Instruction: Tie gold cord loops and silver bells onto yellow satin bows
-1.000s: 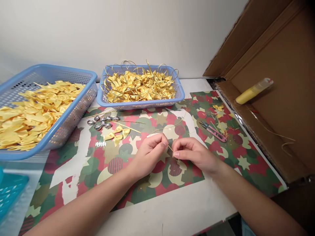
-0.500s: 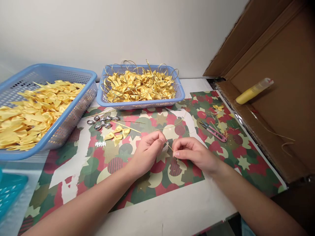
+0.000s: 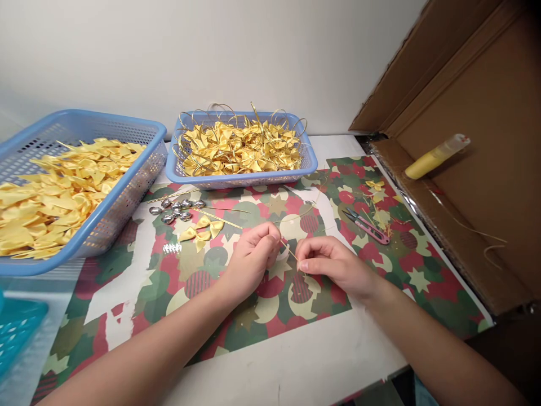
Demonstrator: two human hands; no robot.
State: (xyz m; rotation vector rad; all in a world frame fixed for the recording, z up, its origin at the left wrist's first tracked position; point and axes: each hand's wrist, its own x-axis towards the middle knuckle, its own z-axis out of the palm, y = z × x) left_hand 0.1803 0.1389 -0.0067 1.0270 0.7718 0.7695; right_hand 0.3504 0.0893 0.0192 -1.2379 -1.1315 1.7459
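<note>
My left hand [image 3: 252,260] and my right hand [image 3: 332,264] rest on the patterned paper [image 3: 203,276], both pinched on the ends of a thin gold cord [image 3: 289,251] stretched between them. A loose yellow bow [image 3: 202,231] lies just left of my left hand, beside a small cluster of silver bells [image 3: 176,210]. Pink thread snips [image 3: 367,226] lie to the right of my right hand.
A blue basket of plain yellow bows [image 3: 139,169] stands at the left. A second blue basket [image 3: 240,179] holds bows with gold loops. A cardboard box [image 3: 477,186] lies open at the right with a yellow tube [image 3: 435,158] in it. A teal basket [image 3: 17,332] shows at bottom left.
My left hand has drawn a little up and to the left, pulling the gold cord longer between the two hands. My right hand has stayed in place.
</note>
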